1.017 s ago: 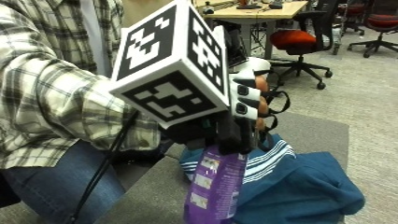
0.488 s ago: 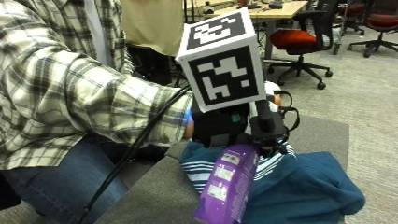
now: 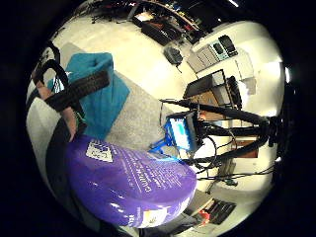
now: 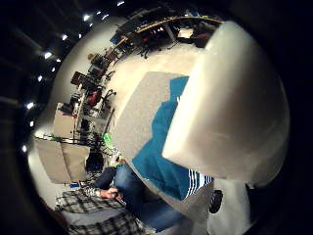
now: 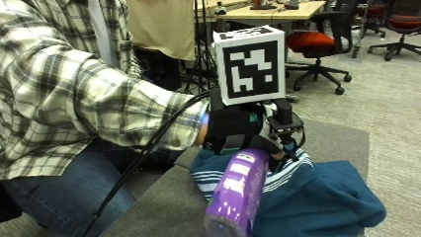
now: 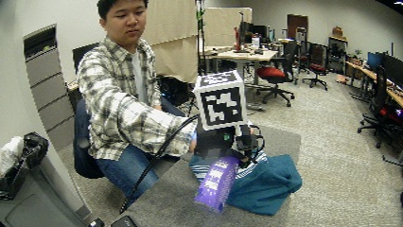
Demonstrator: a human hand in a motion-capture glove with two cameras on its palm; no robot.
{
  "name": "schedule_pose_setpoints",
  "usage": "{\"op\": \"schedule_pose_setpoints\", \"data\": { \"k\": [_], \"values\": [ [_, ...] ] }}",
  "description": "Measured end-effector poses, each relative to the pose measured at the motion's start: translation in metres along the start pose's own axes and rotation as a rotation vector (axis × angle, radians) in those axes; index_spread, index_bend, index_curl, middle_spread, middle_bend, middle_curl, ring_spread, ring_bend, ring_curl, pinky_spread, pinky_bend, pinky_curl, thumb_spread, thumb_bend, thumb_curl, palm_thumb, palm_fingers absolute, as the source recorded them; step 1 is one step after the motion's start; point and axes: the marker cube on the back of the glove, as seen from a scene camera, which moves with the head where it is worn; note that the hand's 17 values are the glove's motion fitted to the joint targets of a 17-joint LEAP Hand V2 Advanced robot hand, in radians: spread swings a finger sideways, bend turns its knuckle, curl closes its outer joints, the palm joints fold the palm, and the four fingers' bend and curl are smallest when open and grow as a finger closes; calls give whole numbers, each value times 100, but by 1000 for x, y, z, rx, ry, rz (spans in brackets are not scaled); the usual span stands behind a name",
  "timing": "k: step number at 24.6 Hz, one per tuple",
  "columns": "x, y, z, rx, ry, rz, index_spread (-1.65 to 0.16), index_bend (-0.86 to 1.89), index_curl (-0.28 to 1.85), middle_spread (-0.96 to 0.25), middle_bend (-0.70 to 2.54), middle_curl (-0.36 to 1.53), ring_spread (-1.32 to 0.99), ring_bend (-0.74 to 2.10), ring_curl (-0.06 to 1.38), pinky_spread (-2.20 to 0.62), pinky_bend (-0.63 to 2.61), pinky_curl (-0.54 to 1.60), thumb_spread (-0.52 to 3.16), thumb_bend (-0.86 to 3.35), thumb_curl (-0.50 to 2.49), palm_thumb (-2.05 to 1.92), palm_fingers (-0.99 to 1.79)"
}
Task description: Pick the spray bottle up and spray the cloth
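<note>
My gloved right hand (image 5: 246, 131) grips a purple spray bottle (image 5: 238, 192) by its neck, fingers curled round it. The bottle hangs tilted above the grey table (image 5: 164, 207), its base toward the outside camera and its upper end over a crumpled teal cloth (image 5: 322, 197) with a white-striped part. The wide outside view shows the same: the bottle (image 6: 215, 183) beside and above the cloth (image 6: 267, 182). The purple body (image 3: 128, 182) fills much of the little finger side palm view, with the cloth (image 3: 101, 94) beyond. The white spray head (image 4: 230, 103) looms over the cloth (image 4: 161, 147) in the thumb side view.
The cloth lies near the table's far right corner, and the table edge (image 5: 349, 131) drops to carpeted floor. A red office chair (image 5: 319, 42) and a wooden desk (image 5: 263, 12) stand behind. A tripod with a blue screen (image 3: 180, 131) stands beside the table.
The hand has moved right over the cloth and turned. The bottle has gone from nearly upright to tilted, with its base swung toward the outside camera.
</note>
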Motion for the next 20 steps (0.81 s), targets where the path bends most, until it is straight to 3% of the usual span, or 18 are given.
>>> {"op": "schedule_pose_setpoints", "data": {
  "k": [20],
  "values": [
    [-41,5,30,-117,174,-144,-30,17,53,-18,48,52,-21,56,48,-13,49,36,17,-3,80,108,124]
  ]
}}
